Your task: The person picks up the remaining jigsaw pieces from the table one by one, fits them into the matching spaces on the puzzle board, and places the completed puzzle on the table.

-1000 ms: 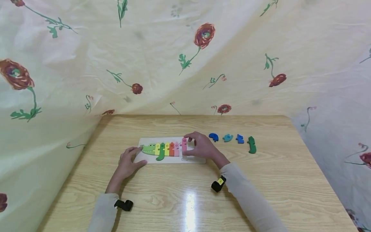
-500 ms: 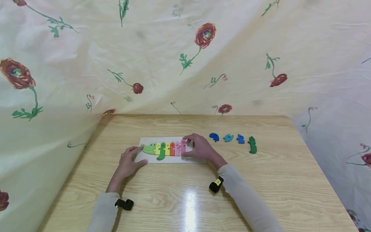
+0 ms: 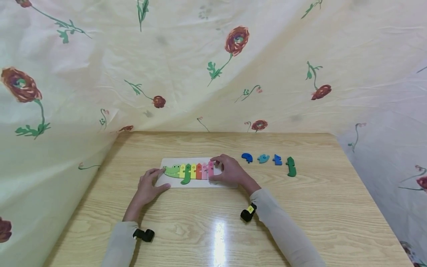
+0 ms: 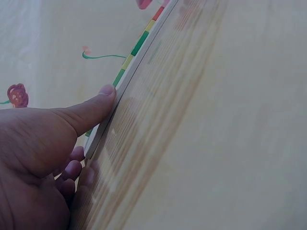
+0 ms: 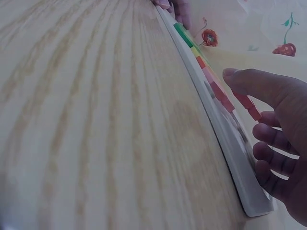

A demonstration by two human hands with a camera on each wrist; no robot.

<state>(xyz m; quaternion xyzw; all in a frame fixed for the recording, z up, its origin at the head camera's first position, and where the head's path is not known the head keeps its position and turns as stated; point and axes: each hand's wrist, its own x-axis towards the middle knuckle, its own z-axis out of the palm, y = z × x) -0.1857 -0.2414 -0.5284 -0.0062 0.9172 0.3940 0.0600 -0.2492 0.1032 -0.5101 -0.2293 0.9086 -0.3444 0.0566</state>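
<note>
One pink piece point(image 3: 211, 168) tilts over the puzzle board point(image 3: 200, 184), pinched by my right hand point(image 3: 230, 170); my left hand point(image 3: 147, 187) grips the board's end.

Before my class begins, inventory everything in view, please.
table: one, pale brown, lower picture
floral cloth: count unclear, cream, behind table
board: one, white, on table
fitted pieces: at least six, multicoloured, on board
pink piece: one, pink, fitted row's right end
loose pieces: four, three blue, one green, right of board
sleeves: two, pale, picture's bottom
wrist cameras: two, black, on sleeves
left hand: one, at board's left end
right hand: one, pinching pink piece
</note>
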